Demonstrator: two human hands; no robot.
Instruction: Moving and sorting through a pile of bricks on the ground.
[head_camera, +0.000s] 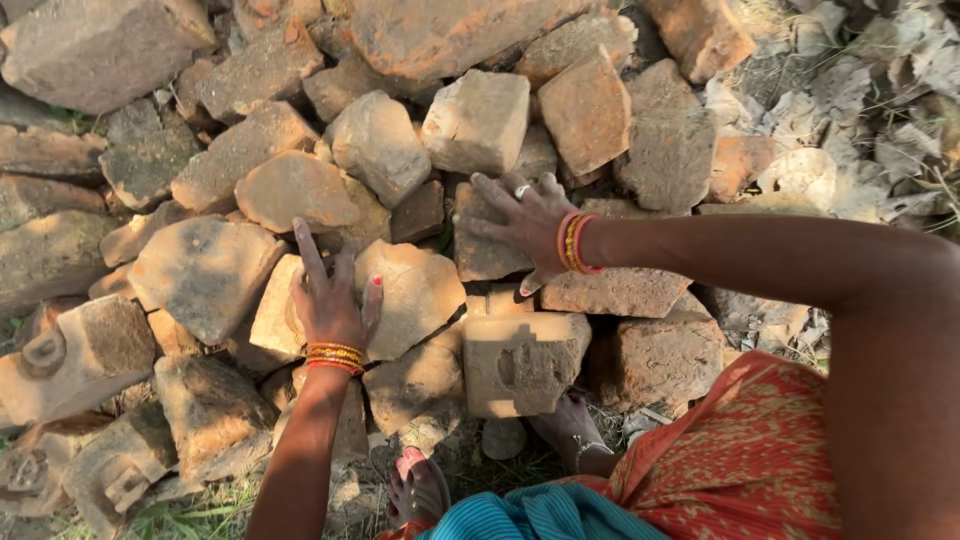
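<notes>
Orange cloth (740, 460) and a sandalled foot (418, 490) sit nearest. Left hand (332, 300) lies flat, fingers spread, on a pale brick piece (415, 290) mid-pile, gripping nothing. Right hand (520, 222) rests open on a grey brick (480, 255) just beside it, not closed. Risk: loose square block (520, 362) near the toes could tip off the brick pile (200, 170) onto the foot. No containers visible.

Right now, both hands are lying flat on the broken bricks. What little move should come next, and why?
Probably curl the right hand around the brick piece beneath it. Both it and the left hand lie flat with fingers spread, gripping nothing, and that piece sits loose on top of the pile.
</notes>
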